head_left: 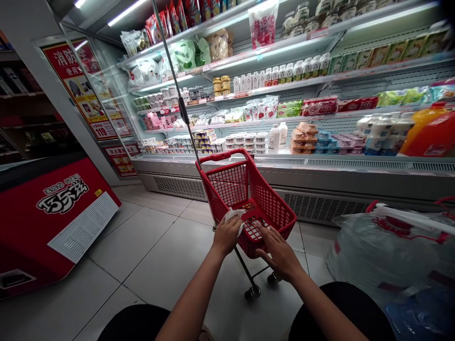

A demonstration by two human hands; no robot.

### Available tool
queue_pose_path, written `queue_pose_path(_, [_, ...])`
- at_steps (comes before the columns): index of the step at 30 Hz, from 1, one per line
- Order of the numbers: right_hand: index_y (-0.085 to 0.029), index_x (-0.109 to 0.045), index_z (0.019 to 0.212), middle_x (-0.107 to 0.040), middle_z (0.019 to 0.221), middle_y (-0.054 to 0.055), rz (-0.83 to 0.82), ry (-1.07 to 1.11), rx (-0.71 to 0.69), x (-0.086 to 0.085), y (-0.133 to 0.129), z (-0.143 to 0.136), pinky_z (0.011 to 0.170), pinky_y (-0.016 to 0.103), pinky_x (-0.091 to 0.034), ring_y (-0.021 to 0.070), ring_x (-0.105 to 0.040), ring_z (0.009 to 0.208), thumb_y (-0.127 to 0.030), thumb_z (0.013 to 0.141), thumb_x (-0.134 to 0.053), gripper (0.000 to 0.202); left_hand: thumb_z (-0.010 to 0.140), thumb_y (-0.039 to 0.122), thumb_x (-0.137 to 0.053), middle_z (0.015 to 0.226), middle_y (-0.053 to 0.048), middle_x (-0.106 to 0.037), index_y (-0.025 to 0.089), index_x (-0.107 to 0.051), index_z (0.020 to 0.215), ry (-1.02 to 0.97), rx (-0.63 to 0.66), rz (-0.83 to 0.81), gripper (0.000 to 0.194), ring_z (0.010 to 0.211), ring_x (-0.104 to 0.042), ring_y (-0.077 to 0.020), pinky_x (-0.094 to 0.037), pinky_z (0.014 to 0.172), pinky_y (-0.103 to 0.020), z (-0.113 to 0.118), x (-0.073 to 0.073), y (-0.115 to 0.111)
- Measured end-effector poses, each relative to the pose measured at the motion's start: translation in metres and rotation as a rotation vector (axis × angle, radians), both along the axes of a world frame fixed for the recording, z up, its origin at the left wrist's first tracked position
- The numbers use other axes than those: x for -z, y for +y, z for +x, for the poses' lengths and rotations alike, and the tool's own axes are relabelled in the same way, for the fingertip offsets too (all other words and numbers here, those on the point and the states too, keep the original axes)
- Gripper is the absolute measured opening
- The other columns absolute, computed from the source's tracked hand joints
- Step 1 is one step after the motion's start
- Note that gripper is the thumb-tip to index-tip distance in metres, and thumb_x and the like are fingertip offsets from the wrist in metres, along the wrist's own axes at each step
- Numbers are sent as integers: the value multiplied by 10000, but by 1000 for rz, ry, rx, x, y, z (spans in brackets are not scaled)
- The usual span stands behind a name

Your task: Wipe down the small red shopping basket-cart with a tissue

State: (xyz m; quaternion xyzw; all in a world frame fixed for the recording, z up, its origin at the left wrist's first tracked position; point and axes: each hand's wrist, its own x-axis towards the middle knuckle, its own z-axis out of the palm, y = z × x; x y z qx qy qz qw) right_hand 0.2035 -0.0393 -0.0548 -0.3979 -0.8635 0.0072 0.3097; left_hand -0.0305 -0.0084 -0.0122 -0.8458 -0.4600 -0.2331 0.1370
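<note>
A small red shopping cart with a perforated basket stands on the tiled floor in front of me, its wheels low between my knees. My left hand is closed on a crumpled white cloth at the basket's near left rim. Over the near right side of the basket, my right hand has its fingers stretched out and holds nothing. A thin pole rises from the cart's left side.
Behind the cart runs a refrigerated shelf unit of dairy goods and drinks. A red freezer stands at the left. Large water bottles in plastic wrap are close on my right.
</note>
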Motion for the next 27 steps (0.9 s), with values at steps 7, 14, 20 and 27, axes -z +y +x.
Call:
queue_pose_path(7, [-273,21,1673,-404,1648,94,-115,76,141,-3,-3,22,1245,535,-323,270,-405,1501,-590,1048,-409,823,1038,198,-440,1494,-69,-604,241,-530,1466,29,53,60,439,1406,-537,-187,-415,1157,-376,19,11,-17])
queue_pose_path(14, [-153,25,1671,-220,1709,178,79,74,268,0,-11,-16,1245,593,-272,369,-240,1564,-630,1010,-446,941,1002,148,-441,1634,-47,-425,219,-266,1635,137,58,68,660,1508,-402,-167,-428,1151,-344,26,16,-25])
queue_pose_path(20, [-153,56,1668,-61,1736,170,94,-18,276,7,-15,-28,1223,575,-316,384,-267,1550,-475,1018,-490,908,998,121,-415,1632,-49,-424,224,-198,1656,187,79,80,700,1512,-395,-167,-380,1193,-350,10,13,-17])
queue_pose_path(27, [-230,67,1671,-25,1746,104,59,-53,253,0,-3,-8,1210,532,-350,346,-393,1490,-420,1018,-482,874,975,107,-425,1561,-62,-525,254,-362,1610,105,-165,76,655,1445,-501,-226,-388,1198,-417,-62,-16,13])
